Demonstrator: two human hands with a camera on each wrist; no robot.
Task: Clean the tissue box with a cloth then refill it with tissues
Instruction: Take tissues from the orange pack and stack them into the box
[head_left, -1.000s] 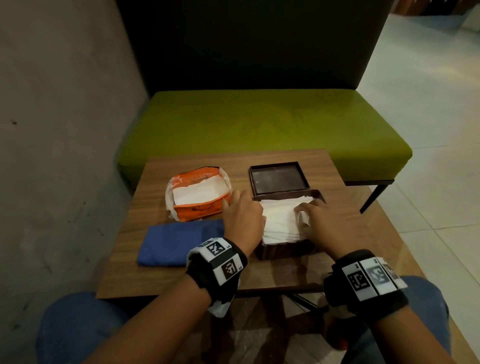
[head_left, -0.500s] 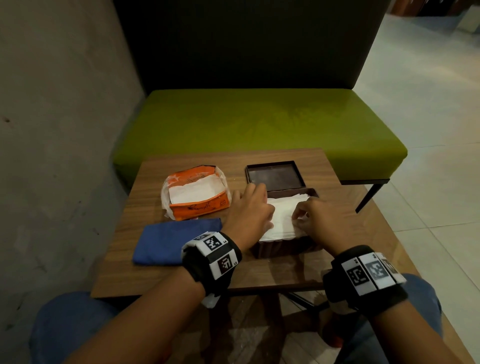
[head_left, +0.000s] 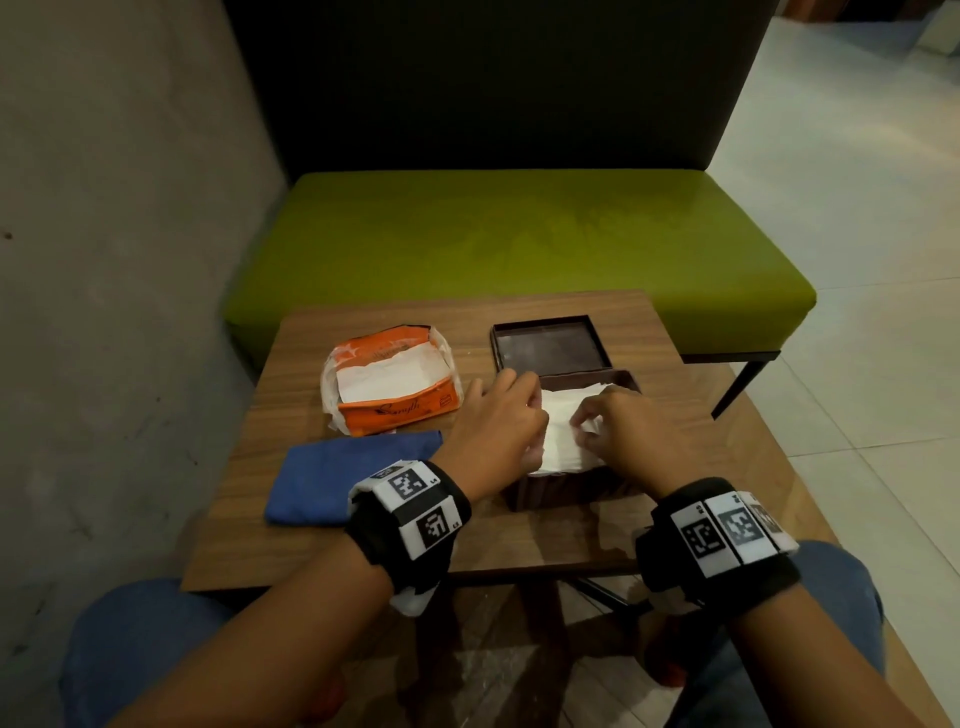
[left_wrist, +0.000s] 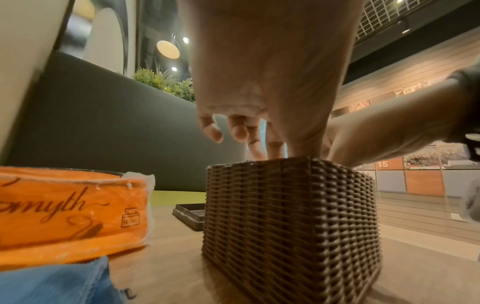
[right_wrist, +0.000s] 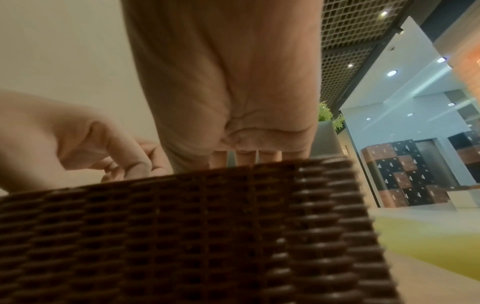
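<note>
The brown woven tissue box (head_left: 563, 491) stands open on the table, right of centre, with a white stack of tissues (head_left: 558, 441) in it. My left hand (head_left: 530, 421) curls down over the stack's left edge, thumb and first fingers dipping into the box (left_wrist: 288, 216). My right hand (head_left: 584, 431) sits over the stack's middle, fingers curled and pinching a raised fold of tissue. The wrist views show both hands (left_wrist: 259, 144) (right_wrist: 241, 156) above the rim; the tissues are hidden there. The box lid (head_left: 548, 345) lies upside down just behind the box.
An opened orange tissue pack (head_left: 389, 382) with white tissues lies left of the box. A folded blue cloth (head_left: 343, 478) lies in front of it. The small wooden table (head_left: 363, 551) stands before a green bench (head_left: 519, 249), with a grey wall on the left.
Both hands have closed in over the tissues. The left fingers went from lying across the box edge to curling down; the right hand shifted left and lifted a fold.
</note>
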